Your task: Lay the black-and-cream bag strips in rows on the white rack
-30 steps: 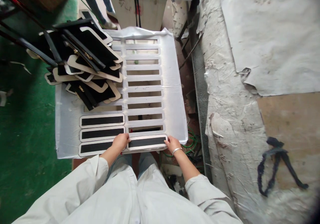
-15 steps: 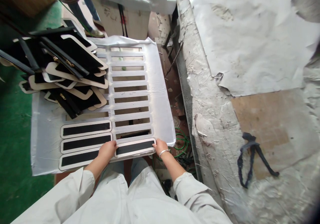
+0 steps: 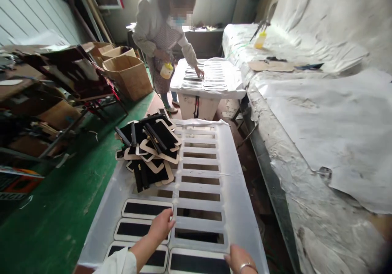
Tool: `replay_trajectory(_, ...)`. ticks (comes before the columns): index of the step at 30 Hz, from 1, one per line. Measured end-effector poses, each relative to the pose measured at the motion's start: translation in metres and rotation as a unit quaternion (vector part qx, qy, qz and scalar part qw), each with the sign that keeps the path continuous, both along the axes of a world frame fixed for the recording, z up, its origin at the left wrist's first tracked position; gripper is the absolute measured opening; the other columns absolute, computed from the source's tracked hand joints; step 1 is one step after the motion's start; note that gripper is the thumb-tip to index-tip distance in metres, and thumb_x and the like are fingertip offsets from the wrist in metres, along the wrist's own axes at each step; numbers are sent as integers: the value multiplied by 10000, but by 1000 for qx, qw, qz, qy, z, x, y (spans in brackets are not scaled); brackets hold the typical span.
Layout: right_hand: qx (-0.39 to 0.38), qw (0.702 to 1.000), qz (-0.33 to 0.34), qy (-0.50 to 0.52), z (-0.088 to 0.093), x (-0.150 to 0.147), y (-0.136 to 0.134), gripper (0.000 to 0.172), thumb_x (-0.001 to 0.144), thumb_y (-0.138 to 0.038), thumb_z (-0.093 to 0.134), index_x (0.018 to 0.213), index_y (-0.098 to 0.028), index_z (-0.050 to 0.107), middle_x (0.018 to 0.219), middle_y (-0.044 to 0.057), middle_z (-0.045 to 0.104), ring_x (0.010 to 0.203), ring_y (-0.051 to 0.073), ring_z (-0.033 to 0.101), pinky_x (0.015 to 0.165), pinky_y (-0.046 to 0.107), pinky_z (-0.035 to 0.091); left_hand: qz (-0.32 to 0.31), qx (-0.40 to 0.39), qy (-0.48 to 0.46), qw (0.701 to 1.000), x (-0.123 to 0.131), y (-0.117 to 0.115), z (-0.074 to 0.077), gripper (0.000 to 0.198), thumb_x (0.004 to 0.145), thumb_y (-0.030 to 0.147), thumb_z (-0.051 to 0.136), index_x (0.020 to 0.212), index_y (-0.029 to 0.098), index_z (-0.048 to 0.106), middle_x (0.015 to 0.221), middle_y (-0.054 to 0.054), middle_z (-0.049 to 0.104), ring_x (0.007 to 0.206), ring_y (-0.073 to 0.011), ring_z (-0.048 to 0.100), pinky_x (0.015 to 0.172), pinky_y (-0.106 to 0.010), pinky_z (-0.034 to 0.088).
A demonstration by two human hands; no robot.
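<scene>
A long panel with a black centre and pale rounded border lies at the near right of the slotted white board. My right hand pinches its right end, with the thumb on the border. My left hand is off that panel, fingers curled together and seemingly holding nothing. It hovers over the left column, where similar panels lie in a row of slots. A heap of black zipped pieces with pale borders covers the board's far left.
A co-worker holding a yellow bottle leans over another board ahead. A long paper-covered bench runs along the right. Cardboard boxes and a chair stand at left on the green floor.
The view has tilted up, bringing the co-worker into sight. My left hand has left the panel's left end and risen up and away; my right hand stays at its right end.
</scene>
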State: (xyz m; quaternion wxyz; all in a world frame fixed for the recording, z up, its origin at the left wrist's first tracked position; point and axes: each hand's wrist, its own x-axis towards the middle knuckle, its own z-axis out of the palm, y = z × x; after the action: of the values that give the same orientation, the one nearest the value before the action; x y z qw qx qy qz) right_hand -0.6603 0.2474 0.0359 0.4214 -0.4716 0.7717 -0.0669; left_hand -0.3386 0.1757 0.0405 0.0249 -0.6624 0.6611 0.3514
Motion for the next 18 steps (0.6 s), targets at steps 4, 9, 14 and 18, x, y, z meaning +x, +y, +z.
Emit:
replay_trajectory(4,23,996,76,-34,-10,33,-31,183,726,-297,549,605,-220,436,550,-10,538,500,178,585,514,299,434,367,-162,199,894,56,-113,20,316,731,306,655,956,104,565,857,-74,605,767,-162,583,720,-270,469)
replay_trajectory(9,22,978,-53,-199,-12,109,-83,249,722,-458,445,746,-212,411,655,-44,487,412,94,516,340,193,313,492,-237,173,819,115,-246,46,613,781,349,594,1280,95,345,1174,-147,513,769,-141,589,638,-244,477)
replay_trajectory(14,6,964,-79,-252,-7,153,-104,268,721,-431,466,844,-194,443,664,-36,504,438,93,522,365,191,333,468,-125,207,850,130,-288,63,275,733,268,627,905,62,568,633,-39,531,475,-147,499,438,-248,391)
replay_trajectory(18,-89,979,10,-183,14,158,-111,231,804,-327,455,975,-180,500,703,7,570,565,155,589,547,305,492,435,-70,264,858,125,-257,78,467,723,169,601,1165,95,472,650,-6,534,479,-126,515,427,-214,415)
